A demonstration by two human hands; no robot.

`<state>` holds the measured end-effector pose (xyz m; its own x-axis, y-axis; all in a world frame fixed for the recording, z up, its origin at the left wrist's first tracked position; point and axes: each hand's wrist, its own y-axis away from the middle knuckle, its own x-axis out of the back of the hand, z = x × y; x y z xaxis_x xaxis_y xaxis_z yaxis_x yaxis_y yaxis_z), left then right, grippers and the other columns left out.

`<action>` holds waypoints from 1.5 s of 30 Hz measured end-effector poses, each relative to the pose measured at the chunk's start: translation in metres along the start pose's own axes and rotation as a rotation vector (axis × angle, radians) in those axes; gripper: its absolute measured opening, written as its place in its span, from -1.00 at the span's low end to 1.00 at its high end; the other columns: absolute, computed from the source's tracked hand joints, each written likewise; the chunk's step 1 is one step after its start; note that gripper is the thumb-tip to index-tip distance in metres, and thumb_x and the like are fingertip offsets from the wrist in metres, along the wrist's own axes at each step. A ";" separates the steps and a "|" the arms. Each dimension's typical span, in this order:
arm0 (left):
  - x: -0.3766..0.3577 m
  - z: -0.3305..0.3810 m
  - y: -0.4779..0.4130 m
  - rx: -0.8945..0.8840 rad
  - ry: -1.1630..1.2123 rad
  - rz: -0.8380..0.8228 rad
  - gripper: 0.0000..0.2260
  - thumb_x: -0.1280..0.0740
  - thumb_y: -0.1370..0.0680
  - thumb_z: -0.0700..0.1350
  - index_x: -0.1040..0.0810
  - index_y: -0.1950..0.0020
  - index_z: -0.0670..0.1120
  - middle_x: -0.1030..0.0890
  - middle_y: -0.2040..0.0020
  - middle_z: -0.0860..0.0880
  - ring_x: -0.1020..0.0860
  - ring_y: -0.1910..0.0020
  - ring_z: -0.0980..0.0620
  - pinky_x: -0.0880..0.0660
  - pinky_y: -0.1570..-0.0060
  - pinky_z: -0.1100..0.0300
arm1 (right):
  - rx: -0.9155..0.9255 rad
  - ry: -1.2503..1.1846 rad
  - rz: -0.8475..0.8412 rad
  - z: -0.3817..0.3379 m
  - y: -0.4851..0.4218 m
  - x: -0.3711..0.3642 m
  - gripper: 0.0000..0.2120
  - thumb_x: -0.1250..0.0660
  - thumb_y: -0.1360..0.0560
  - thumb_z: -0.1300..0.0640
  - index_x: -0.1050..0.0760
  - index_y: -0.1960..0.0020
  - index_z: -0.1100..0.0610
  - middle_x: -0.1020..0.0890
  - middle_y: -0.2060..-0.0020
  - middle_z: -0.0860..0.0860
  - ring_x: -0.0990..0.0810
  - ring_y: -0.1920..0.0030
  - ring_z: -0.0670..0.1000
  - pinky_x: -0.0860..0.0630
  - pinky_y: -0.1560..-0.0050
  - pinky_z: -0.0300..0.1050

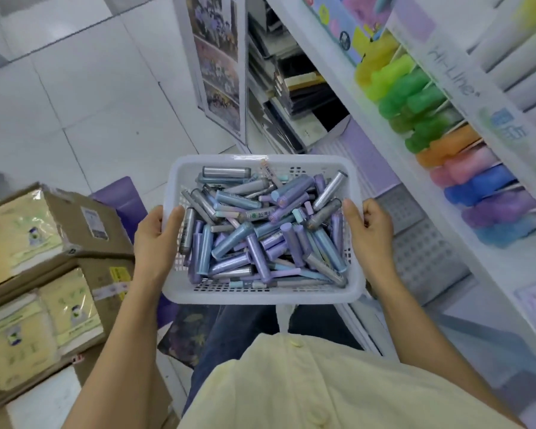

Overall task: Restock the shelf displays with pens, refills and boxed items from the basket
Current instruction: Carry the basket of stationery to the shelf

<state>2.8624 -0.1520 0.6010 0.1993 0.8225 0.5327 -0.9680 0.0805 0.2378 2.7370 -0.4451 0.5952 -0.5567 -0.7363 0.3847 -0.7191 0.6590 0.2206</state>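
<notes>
White perforated plastic forms the basket (260,298), a shallow rectangular tub with rounded corners and a smooth rolled rim, held level in front of the body between the cartons (75,243) and the rack (455,75). The left hand (155,239) grips the left rim, thumb hooked over the edge and fingers wrapped below; the right hand (370,235) grips the right rim the same way, thumb on top. Inside lies a loose heap of pens (260,236): short stubby cylinders in lilac, pale blue and silver with a pearly sheen, crossing at every angle. The step in hand looks like bringing this stock to the rack on the right, where translucent caps (412,97) run in bands from yellow through green, orange, pink and blue to purple. Doing it well probably means holding the tub flat, since slick round barrels would roll and spill over so low a wall, then resting it somewhere steady so one hand is free to pick. Matching each barrel to its colour band will matter. Brown cartons with taped seams are stacked at the left on glossy tile (90,88).
</notes>
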 end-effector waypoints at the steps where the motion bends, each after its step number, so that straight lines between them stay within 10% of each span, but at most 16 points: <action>1: -0.004 0.003 -0.018 -0.022 -0.016 -0.025 -0.64 -0.24 -0.62 0.05 -0.26 0.30 -0.07 -0.31 0.41 0.07 -0.27 0.43 0.16 -0.25 0.39 0.17 | -0.011 -0.010 0.036 0.003 -0.005 -0.005 -0.61 -0.28 -0.58 -0.04 -0.20 0.27 0.11 -0.23 0.40 0.06 -0.20 0.38 -0.01 -0.18 0.35 -0.10; 13: -0.040 0.036 -0.161 -0.265 -0.126 -0.560 -0.70 -0.24 -0.62 -0.05 -0.31 0.31 0.01 -0.40 0.44 0.09 -0.34 0.53 0.27 -0.29 0.54 0.42 | -0.282 -0.129 0.609 0.010 0.042 -0.063 -0.64 -0.28 -0.60 0.03 -0.22 0.29 0.10 -0.26 0.41 -0.04 -0.24 0.39 -0.17 -0.19 0.35 -0.27; 20: -0.090 0.020 -0.131 -0.277 -0.184 -0.775 -0.71 -0.24 -0.62 0.03 -0.43 0.16 -0.17 -0.52 0.25 -0.17 -0.45 0.30 -0.03 -0.42 0.29 0.05 | -0.429 -0.145 0.794 0.045 0.111 -0.050 -0.60 -0.29 -0.59 0.03 -0.19 0.33 0.04 -0.27 0.50 -0.16 -0.23 0.47 -0.19 -0.20 0.42 -0.34; 33: -0.205 -0.104 -0.065 -0.311 -0.405 -0.853 -0.66 -0.23 -0.63 0.03 -0.41 0.18 -0.22 -0.52 0.27 -0.26 -0.43 0.29 -0.09 -0.36 0.30 0.04 | -0.588 -0.124 0.874 0.208 0.172 -0.046 -0.61 -0.30 -0.58 0.05 -0.35 0.23 0.35 -0.36 0.42 0.07 -0.24 0.46 -0.13 -0.22 0.45 -0.33; 45: -0.336 -0.261 -0.144 -0.373 -0.586 -0.791 -0.59 -0.19 -0.64 0.06 -0.36 0.17 -0.29 -0.45 0.32 -0.23 -0.37 0.35 -0.13 -0.28 0.32 0.04 | -0.727 -0.125 0.886 0.411 0.102 -0.155 -0.59 -0.33 -0.55 -0.01 -0.24 0.35 0.10 -0.32 0.49 -0.04 -0.25 0.52 -0.13 -0.24 0.50 -0.33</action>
<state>2.8951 -0.2932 0.1754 0.7413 0.0667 0.6678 -0.4955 0.7255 0.4776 2.5788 -0.3272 0.1896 -0.8133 0.0458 0.5800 0.3319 0.8553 0.3979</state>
